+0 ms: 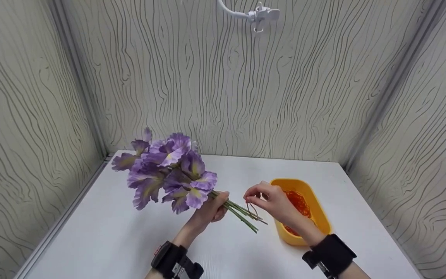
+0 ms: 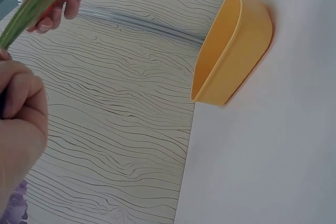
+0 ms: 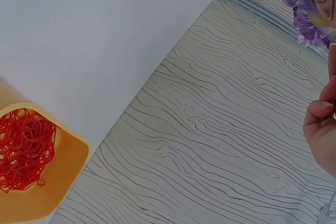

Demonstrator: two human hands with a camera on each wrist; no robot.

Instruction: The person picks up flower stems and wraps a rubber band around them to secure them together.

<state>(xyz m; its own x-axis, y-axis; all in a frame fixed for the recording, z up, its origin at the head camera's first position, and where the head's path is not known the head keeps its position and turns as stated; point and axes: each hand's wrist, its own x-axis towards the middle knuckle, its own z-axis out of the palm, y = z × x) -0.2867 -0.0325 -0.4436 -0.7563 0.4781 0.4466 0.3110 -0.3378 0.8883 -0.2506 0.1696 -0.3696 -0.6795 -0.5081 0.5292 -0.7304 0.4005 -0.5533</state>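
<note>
In the head view, a bunch of artificial purple irises (image 1: 151, 170) is held above the table to the left of the yellow tub (image 1: 293, 240), its green stems (image 1: 234, 206) gripped in the curled fingers of the left hand (image 1: 209, 209) and their cut ends pointed toward the tub. A thin red rubber band (image 1: 248, 208) is pinched between thumb and fingertips of the right hand (image 1: 275, 201), at the tub's left rim, and a heap of red rubber bands (image 1: 298, 202) is contained in the tub. The step in hand is judged to be the fitting of the band over the stem ends; for the next move, the loop would need to be spread and the bunch kept tight. The white tabletop (image 1: 110, 232) is spread under the tub, and behind it a wood-grain-patterned back panel (image 1: 223, 97) is flanked by metal corner posts (image 1: 393, 77); a white clip (image 1: 261, 15) is hung high beyond it. In the left wrist view, red is seen against the stems, well apart from the tub, but whether they are encircled cannot be told. In the right wrist view, both hands are cut off by the frame, opposite the tub.
</note>
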